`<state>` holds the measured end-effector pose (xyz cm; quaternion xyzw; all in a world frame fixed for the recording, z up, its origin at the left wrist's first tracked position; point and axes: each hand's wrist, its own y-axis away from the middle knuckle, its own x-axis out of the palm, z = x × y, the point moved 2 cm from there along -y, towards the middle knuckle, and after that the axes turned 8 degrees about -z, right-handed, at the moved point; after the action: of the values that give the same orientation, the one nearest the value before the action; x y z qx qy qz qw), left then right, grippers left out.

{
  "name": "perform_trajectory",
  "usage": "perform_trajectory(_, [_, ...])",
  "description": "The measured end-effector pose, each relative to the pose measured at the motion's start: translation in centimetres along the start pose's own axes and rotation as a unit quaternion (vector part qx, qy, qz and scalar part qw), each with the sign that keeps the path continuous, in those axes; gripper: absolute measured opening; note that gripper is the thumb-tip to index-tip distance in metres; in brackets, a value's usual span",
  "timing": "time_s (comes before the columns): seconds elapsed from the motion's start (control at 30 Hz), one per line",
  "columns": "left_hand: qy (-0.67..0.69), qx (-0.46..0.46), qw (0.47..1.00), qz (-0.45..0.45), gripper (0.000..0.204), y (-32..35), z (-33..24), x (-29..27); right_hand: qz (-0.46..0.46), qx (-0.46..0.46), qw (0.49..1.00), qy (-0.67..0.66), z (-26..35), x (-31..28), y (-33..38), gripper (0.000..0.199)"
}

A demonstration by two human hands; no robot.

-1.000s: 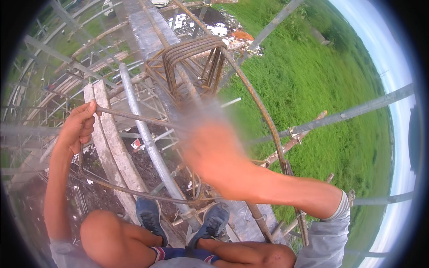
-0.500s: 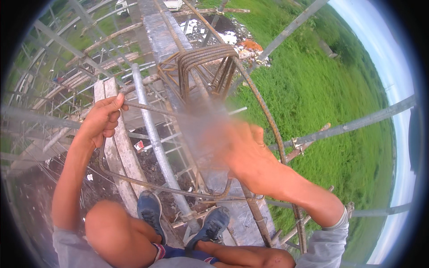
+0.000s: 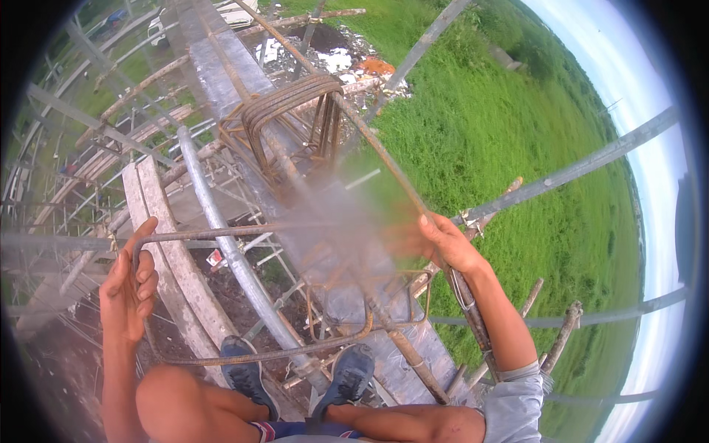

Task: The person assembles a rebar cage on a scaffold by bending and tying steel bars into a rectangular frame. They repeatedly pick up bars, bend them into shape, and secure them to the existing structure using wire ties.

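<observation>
A rusty rebar stirrup (image 3: 221, 235), bent into a rectangular loop, hangs level in front of my knees. My left hand (image 3: 129, 284) curls around its left corner. My right hand (image 3: 443, 244) is closed at its right end, where the loop meets a long slanting rebar (image 3: 384, 159); a blurred patch hides the exact contact. The loop's lower bar (image 3: 281, 353) runs just above my blue shoes (image 3: 351, 373). Further up the bars, several more stirrups (image 3: 288, 111) are stacked around the column cage.
I crouch high on a scaffold. A grey steel pipe (image 3: 221, 236) and wooden planks (image 3: 170, 258) run under me. Scaffold pipes (image 3: 576, 170) cross on the right, over green grass (image 3: 517, 111) far below. Debris (image 3: 340, 59) lies on the ground beyond.
My left hand has dropped lower and to the left with the stirrup corner. My right hand has moved right, up against the long slanting rebar.
</observation>
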<state>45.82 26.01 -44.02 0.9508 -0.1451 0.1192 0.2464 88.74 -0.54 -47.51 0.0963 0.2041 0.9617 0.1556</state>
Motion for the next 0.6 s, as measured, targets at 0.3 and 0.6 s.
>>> perform_trajectory(0.3, [-0.019,-0.038,0.997,-0.068,0.044,1.1,3.4,1.1,0.009,0.011,1.0,-0.024,0.8,0.9,-0.3,0.093])
perform_trajectory(0.6, [-0.016,-0.036,0.998,0.048,0.043,-4.8,4.9,16.3,-0.156,-0.018,0.988,-0.007,-1.5,-1.6,-1.3,0.099])
